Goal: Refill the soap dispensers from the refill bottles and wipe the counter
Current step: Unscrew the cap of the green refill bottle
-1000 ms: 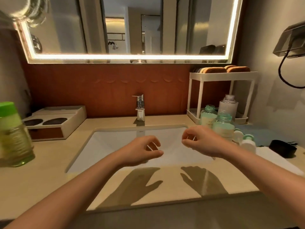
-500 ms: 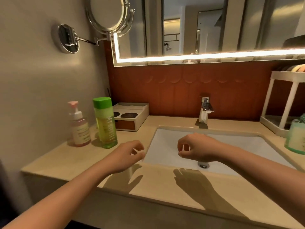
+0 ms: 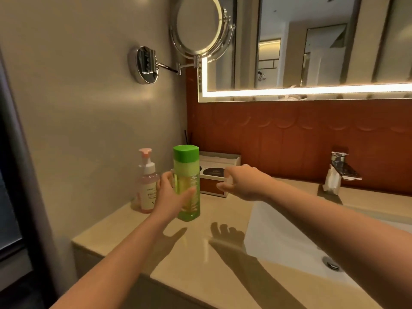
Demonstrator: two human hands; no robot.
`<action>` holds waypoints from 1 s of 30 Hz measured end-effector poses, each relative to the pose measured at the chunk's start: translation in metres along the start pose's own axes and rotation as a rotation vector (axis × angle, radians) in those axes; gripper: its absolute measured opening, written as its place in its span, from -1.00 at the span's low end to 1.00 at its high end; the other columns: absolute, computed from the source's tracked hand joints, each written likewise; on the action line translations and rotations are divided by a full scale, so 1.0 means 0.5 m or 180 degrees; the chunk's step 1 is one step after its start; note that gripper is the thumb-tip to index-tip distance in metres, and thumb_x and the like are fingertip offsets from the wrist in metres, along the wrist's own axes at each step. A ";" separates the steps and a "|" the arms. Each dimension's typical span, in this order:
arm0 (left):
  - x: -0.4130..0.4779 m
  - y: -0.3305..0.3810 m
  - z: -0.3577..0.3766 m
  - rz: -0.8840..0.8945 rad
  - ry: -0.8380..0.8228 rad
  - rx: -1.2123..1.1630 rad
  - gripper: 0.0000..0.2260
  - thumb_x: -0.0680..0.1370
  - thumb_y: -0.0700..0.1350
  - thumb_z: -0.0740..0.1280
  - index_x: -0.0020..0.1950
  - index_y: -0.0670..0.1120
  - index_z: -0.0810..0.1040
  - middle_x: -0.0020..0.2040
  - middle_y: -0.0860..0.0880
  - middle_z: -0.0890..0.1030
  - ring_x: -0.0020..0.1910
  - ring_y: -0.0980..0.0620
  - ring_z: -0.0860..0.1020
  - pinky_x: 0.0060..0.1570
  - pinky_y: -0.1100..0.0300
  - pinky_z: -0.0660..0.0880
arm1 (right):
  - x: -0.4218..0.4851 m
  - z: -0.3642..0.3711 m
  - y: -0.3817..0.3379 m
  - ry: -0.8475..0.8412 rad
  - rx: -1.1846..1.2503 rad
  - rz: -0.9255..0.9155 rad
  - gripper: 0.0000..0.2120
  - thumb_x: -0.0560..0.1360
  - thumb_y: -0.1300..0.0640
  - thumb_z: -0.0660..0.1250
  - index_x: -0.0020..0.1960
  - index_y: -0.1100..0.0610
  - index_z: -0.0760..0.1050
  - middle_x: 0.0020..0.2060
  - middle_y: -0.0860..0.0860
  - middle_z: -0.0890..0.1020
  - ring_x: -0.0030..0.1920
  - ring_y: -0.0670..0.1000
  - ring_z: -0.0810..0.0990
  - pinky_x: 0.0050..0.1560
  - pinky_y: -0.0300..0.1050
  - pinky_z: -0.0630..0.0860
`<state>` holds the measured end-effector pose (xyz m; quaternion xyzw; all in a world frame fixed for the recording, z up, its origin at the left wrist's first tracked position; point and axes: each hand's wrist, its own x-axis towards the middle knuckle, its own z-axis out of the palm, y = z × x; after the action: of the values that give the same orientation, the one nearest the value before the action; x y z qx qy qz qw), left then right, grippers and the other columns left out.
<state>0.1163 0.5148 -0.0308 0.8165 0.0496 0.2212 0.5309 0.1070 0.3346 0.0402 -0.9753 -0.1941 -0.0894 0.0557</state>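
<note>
A tall green refill bottle (image 3: 186, 175) with a bright green cap stands on the beige counter (image 3: 214, 221) left of the sink. My left hand (image 3: 170, 195) wraps around its lower half, thumb in front. Just behind it to the left stands a pink pump soap dispenser (image 3: 146, 181) against the wall. My right hand (image 3: 242, 182) hovers to the right of the bottle with fingers loosely curled, holding nothing and not touching it.
A white sink basin (image 3: 285, 237) fills the right side, with a chrome faucet (image 3: 341, 172) behind it. A white box tray (image 3: 217, 175) sits behind the bottle by the red wall. A round swing-arm mirror (image 3: 198, 27) juts from the left wall above.
My view has swung left from the sink to the counter's left end. My left hand reached forward and closed around the green bottle; my right hand moved up beside it.
</note>
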 end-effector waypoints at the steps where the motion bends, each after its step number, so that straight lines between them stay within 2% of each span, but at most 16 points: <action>1: 0.015 0.002 0.002 0.0003 0.0051 -0.0025 -0.28 0.42 -0.05 0.46 0.45 -0.02 0.12 0.43 -0.06 0.23 0.36 -0.04 0.29 0.29 -0.03 0.30 | 0.021 -0.002 -0.009 0.0124 0.0069 0.0000 -0.53 0.55 -0.16 0.16 0.28 0.17 0.37 0.19 0.15 0.53 0.12 0.16 0.51 0.08 0.02 0.49; 4: 0.052 0.003 0.010 0.0056 0.0027 -0.0096 -0.24 0.39 -0.04 0.48 0.46 -0.01 0.11 0.43 -0.06 0.25 0.39 -0.07 0.27 0.31 -0.07 0.28 | 0.077 -0.009 -0.034 0.0418 0.0313 -0.0082 -0.46 0.52 -0.16 0.21 0.35 0.16 0.28 0.25 0.14 0.47 0.17 0.14 0.48 0.02 -0.06 0.44; 8: 0.073 0.005 0.021 -0.0009 -0.0070 -0.0354 -0.38 0.44 -0.14 0.42 0.41 -0.03 0.19 0.36 -0.04 0.36 0.35 -0.09 0.34 0.23 -0.04 0.35 | 0.140 -0.011 -0.065 0.0566 0.0650 -0.0162 -0.38 0.49 -0.17 0.27 0.40 0.13 0.21 0.29 0.13 0.41 0.19 0.13 0.48 0.01 -0.09 0.44; 11: 0.087 -0.005 0.027 -0.0079 -0.0193 -0.0460 -0.44 0.46 -0.14 0.40 0.37 0.00 0.20 0.32 -0.04 0.39 0.32 -0.12 0.36 0.21 -0.07 0.37 | 0.178 -0.003 -0.089 0.0650 0.0672 -0.0161 -0.33 0.45 -0.22 0.27 0.42 0.10 0.19 0.26 0.12 0.44 0.15 0.13 0.50 0.06 -0.03 0.53; 13: 0.091 -0.017 0.030 -0.0101 -0.0323 -0.0426 -0.41 0.44 -0.08 0.42 0.38 0.00 0.20 0.32 -0.03 0.40 0.33 -0.13 0.35 0.25 -0.14 0.34 | 0.192 0.008 -0.104 0.0678 0.0548 -0.0141 -0.34 0.45 -0.26 0.25 0.40 0.08 0.20 0.21 0.11 0.46 0.12 0.14 0.52 0.05 0.06 0.56; 15: 0.094 -0.031 0.031 -0.0159 -0.0368 -0.0394 -0.36 0.43 -0.06 0.43 0.42 0.00 0.19 0.33 -0.03 0.41 0.34 -0.14 0.35 0.26 -0.12 0.33 | 0.203 0.019 -0.115 0.0691 0.0394 -0.0098 -0.36 0.45 -0.30 0.21 0.38 0.06 0.23 0.17 0.11 0.48 0.09 0.14 0.53 0.02 0.06 0.56; 19: 0.086 -0.046 0.025 -0.0198 -0.0584 -0.0416 -0.32 0.35 0.04 0.46 0.40 0.01 0.26 0.29 -0.02 0.48 0.30 -0.11 0.41 0.27 -0.13 0.37 | 0.213 0.020 -0.117 0.0811 0.0003 -0.0041 -0.38 0.43 -0.39 0.12 0.30 0.01 0.35 0.02 0.04 0.57 -0.05 0.08 0.57 -0.07 0.03 0.58; 21: 0.074 -0.047 0.023 -0.0288 -0.0702 -0.0486 -0.23 0.24 0.13 0.46 0.39 0.02 0.28 0.27 0.01 0.49 0.27 -0.09 0.43 0.27 -0.17 0.37 | 0.211 0.011 -0.113 0.0765 -0.0066 0.0002 -0.37 0.40 -0.43 0.12 0.23 0.01 0.40 -0.06 0.00 0.57 -0.10 0.05 0.57 -0.10 0.01 0.58; 23: 0.056 -0.044 0.024 -0.0357 -0.0771 -0.0697 -0.18 0.18 0.11 0.46 0.40 0.03 0.27 0.27 0.01 0.49 0.26 -0.08 0.44 0.28 -0.19 0.36 | 0.204 0.001 -0.110 0.0655 -0.0062 0.0007 -0.38 0.37 -0.44 0.16 0.18 0.02 0.41 -0.10 0.00 0.55 -0.11 0.04 0.56 -0.10 -0.01 0.57; 27: 0.013 -0.046 0.029 -0.0246 -0.0897 -0.0837 -0.30 0.35 -0.04 0.48 0.41 0.02 0.23 0.26 0.04 0.45 0.29 -0.01 0.39 0.29 -0.03 0.32 | 0.165 -0.012 -0.101 0.0519 0.0138 -0.0124 -0.47 0.39 -0.37 0.21 0.12 0.03 0.41 -0.15 0.00 0.53 -0.15 0.03 0.55 -0.11 -0.01 0.58; 30: -0.024 -0.038 0.034 -0.0204 -0.0959 -0.0889 -0.35 0.39 -0.06 0.47 0.39 -0.01 0.23 0.22 0.09 0.45 0.27 0.01 0.39 0.22 0.08 0.36 | 0.120 -0.019 -0.092 0.0523 0.0169 -0.0227 -0.57 0.41 -0.34 0.22 0.00 0.01 0.36 -0.19 -0.03 0.51 -0.19 0.01 0.53 -0.16 -0.07 0.56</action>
<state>0.1153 0.5049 -0.0572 0.7569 -0.0356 0.0844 0.6471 0.1422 0.3974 0.0647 -0.9554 -0.2257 -0.1658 0.0941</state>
